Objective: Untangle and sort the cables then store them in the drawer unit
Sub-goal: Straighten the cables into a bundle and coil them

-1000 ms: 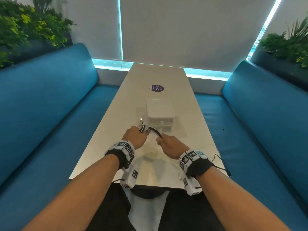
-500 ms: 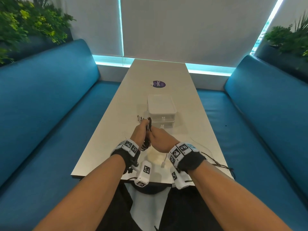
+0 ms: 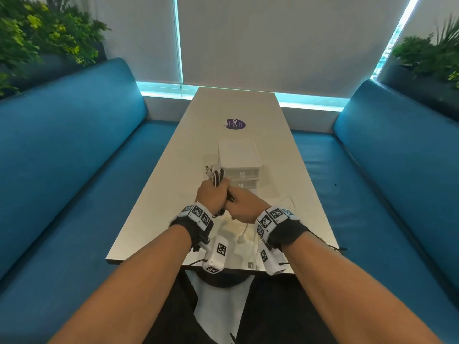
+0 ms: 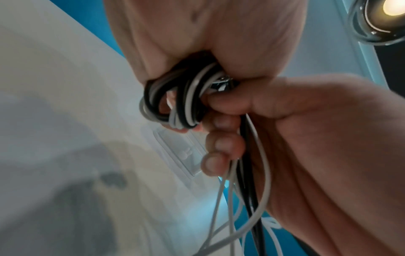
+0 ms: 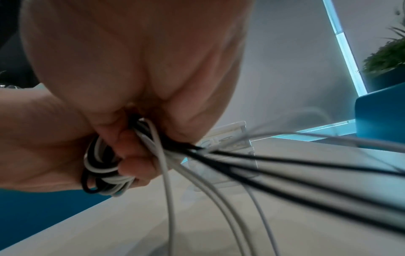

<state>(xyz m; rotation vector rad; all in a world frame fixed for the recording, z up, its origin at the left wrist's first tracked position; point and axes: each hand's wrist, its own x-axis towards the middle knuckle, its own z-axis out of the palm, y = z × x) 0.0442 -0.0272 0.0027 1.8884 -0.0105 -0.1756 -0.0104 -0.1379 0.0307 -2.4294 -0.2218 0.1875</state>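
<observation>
A bundle of black and white cables [image 3: 216, 177] is coiled in my left hand [image 3: 213, 194], whose fingers curl round the loops [image 4: 175, 104]. My right hand [image 3: 244, 204] presses against the left and grips the loose black and white strands [image 5: 197, 155] that trail down to the table. Both hands hover just in front of the white drawer unit [image 3: 239, 157], whose two drawers look closed. A white plug end [image 3: 242, 238] hangs below my right wrist.
The long pale table [image 3: 159, 194] runs away from me between two blue benches [image 3: 74, 157]. A purple round sticker [image 3: 235, 124] lies beyond the drawer unit. Thin cable strands [image 3: 285, 199] lie on the table to the right. Plants stand in both far corners.
My hands were apart with a black cable stretched between them; they have come together, and the cable is now wound into the coil in my left hand.
</observation>
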